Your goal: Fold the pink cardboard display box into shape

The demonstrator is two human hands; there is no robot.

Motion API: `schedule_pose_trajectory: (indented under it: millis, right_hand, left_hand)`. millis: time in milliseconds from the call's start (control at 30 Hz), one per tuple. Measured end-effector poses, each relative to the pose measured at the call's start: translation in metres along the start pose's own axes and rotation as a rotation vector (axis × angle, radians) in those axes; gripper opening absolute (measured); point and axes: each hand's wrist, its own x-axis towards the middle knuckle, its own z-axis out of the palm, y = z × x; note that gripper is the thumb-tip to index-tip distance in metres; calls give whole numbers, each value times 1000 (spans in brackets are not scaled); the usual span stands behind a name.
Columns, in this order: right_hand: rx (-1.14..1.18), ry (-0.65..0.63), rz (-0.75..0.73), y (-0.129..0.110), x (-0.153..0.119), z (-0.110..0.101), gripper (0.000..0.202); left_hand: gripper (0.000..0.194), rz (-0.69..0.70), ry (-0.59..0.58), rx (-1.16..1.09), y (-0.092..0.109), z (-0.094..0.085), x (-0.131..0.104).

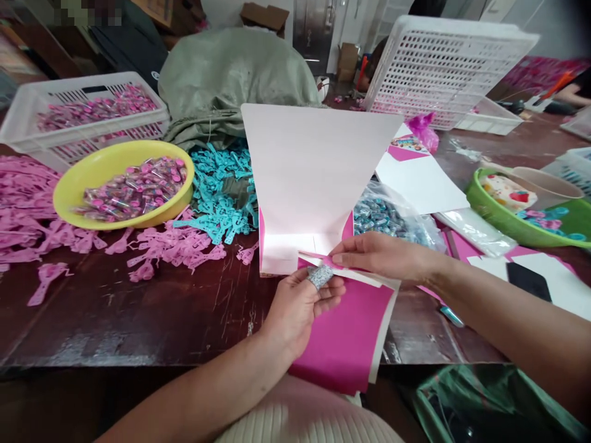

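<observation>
A sheet of magenta cardboard [346,329], its pale inner side showing along the edges, hangs over the front edge of the table near my body. My left hand [295,304], with glittery grey tape around one digit, grips its folded upper edge. From the right, my right hand [373,255] pinches a narrow flap at the same edge. Just beyond both hands stands a cardboard box [318,160], white inside and pink at the sides, its tall lid raised. Whether the sheet is joined to that box I cannot tell.
Left are a yellow basin [122,218] of wrapped pink pieces, a white crate [87,147], pink plastic parts [161,243] and turquoise parts [221,209]. Right are bagged teal pieces [385,212], white card [422,181], a phone [529,281] and a green basin [503,218].
</observation>
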Motion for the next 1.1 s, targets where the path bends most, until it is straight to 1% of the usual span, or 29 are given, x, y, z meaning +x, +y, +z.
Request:
schedule_pose_trajectory:
  millis: [100, 200, 267, 400, 567, 733, 800, 867, 933, 1000, 1033, 1067, 1100]
  right_hand:
    - [-33, 23, 33, 1, -3, -2, 40]
    - [-122, 8, -16, -2, -8, 1, 39]
    - [-219, 55, -54, -3, -11, 6, 39]
    - [-375, 171, -66, -5, -10, 13, 34]
    - [-528, 245, -104, -9, -11, 22, 32]
    - [-577, 264, -151, -12, -19, 28, 33]
    - [-567, 259, -178, -14, -22, 30, 39]
    - [-505, 211, -204, -15, -24, 31, 46]
    - [-416, 151, -210, -16, -29, 29, 46]
    - [-318, 132, -190, -17, -42, 20, 42]
    - [-255, 164, -174, -16, -51, 14, 42]
    - [-176, 246, -159, -15, -62, 8, 43]
    - [-83, 386, -151, -12, -74, 3, 43]
  left_hand:
    - [28, 31, -57, 39, -2, -2, -4]
    - [34, 40, -56, 62, -2, -3, -7]
    - [34, 32, -56, 85, -1, -4, -9]
    - [38, 14, -86, 120, 1, -6, -12]
    - [42, 12, -103, 128, 2, -13, -16]
    - [44, 26, -84, 147, 3, -17, -18]
    - [42, 48, -80, 147, 1, -14, -17]
    - [40, 82, -81, 129, 0, -10, -15]
    - [39, 110, -109, 109, 0, -9, -16]
    - [36, 169, -167, 176, 6, -18, -21]
    - [34, 248, -166, 256, 10, -28, -23]
    - [31, 380, -123, 350, 14, -40, -26]
    - [31, 563, -37, 437, 18, -55, -27]
